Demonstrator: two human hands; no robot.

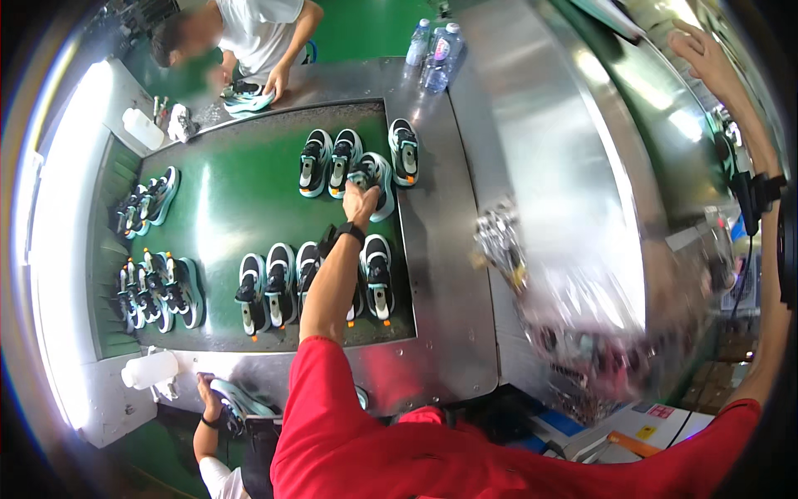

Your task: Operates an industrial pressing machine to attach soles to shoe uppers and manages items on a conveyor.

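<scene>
My left hand (pixel 361 203) is closed on the near end of a black and white sneaker (pixel 382 176) with a pale teal sole. This sneaker sits at a slant at the right side of the green belt (pixel 220 224). Two similar sneakers (pixel 329 162) stand just left of it, and another sneaker (pixel 405 152) rests on the metal border to its right. Below my left forearm is a row of several sneakers (pixel 278 285), partly hidden by the arm. Far to the right, my right hand (pixel 702 56) is raised near a metal surface, fingers apart and holding nothing visible.
More sneakers (pixel 158 291) stand at the belt's left end. Across the table a person (pixel 258 41) handles a sneaker; another person's hand (pixel 208 397) holds one at lower left. Water bottles (pixel 440 58) stand at the far corner. A large metal housing (pixel 573 183) rises at right.
</scene>
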